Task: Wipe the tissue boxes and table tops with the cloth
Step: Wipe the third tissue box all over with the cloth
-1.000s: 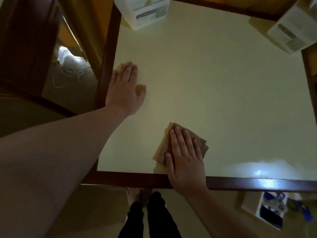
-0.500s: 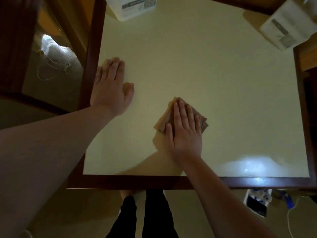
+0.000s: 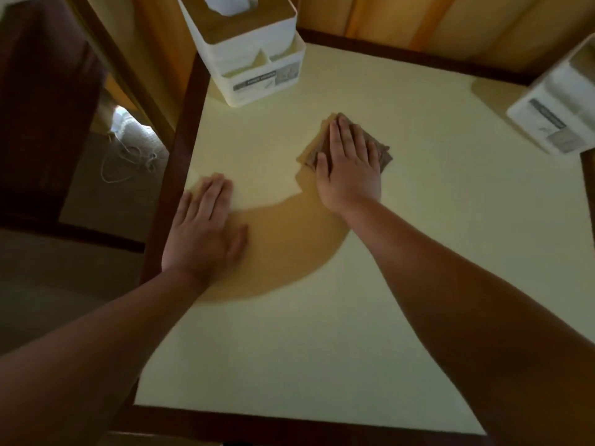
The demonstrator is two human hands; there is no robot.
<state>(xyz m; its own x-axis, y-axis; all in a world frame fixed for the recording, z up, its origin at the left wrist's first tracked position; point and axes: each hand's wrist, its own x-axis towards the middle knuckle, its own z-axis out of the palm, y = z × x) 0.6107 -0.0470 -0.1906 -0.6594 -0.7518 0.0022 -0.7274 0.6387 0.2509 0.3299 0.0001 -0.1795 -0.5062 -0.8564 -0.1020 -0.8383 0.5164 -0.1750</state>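
Right hand (image 3: 349, 170): flat, fingers straight, pressing the cloth (image 3: 381, 149) (folded, brown) onto the table (image 3: 450, 220).
Left hand (image 3: 204, 233): flat on the table, holding nothing.

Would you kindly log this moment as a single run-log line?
step: wiping table top | right hand: flat on cloth | left hand: flat on table | tissue boxes: untouched

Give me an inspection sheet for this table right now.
Surface: cream table top with dark wood rim, arm shadows on it.
Job's things: brown cloth flat mid-table; tissue box at far left corner; second tissue box at far right edge.
Clutter: nothing seen.
Hands: right hand presses the cloth with straight fingers; left hand rests flat near left rim.
Cables: thin cord on floor, left.
Surroundings: orange curtain behind.
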